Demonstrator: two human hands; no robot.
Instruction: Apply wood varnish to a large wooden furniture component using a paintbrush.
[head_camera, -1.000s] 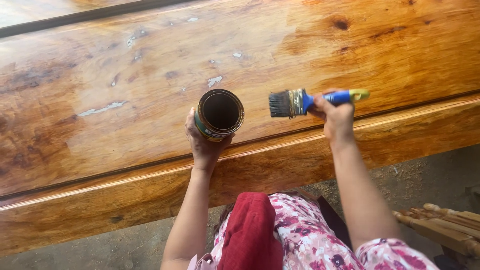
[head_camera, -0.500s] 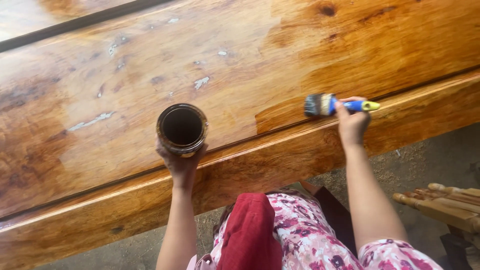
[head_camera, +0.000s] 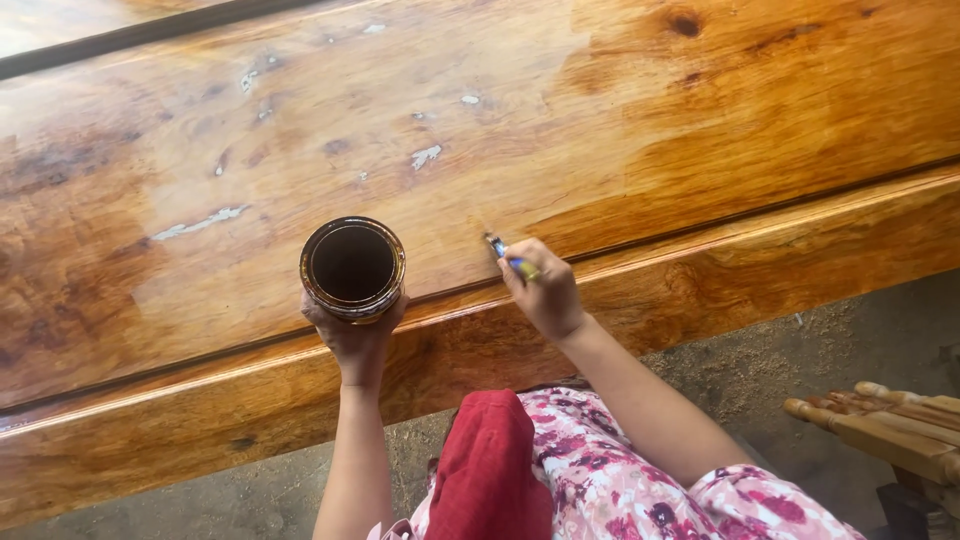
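My left hand (head_camera: 352, 335) grips a round, dark tin can (head_camera: 353, 266) from below, holding it upright over the near part of a large glossy wooden slab (head_camera: 620, 130). To the right of the can, my right hand (head_camera: 545, 290) is closed around a paintbrush (head_camera: 508, 256) with a blue and yellow handle. The brush is seen end-on, its tip touching the slab just above the long groove. Most of the brush is hidden by my fingers.
The slab's thick front edge (head_camera: 700, 290) runs across the view, shiny with finish. Pale patches (head_camera: 200, 222) mark the slab's surface. Below lies a dusty grey floor (head_camera: 800, 350). Wooden furniture parts (head_camera: 890, 425) stand at the lower right. A red cloth (head_camera: 490, 475) hangs at my front.
My right hand has swung the brush left and closer to the can, turning it end-on against the slab. The can has shifted a little relative to the slab as the view moved.
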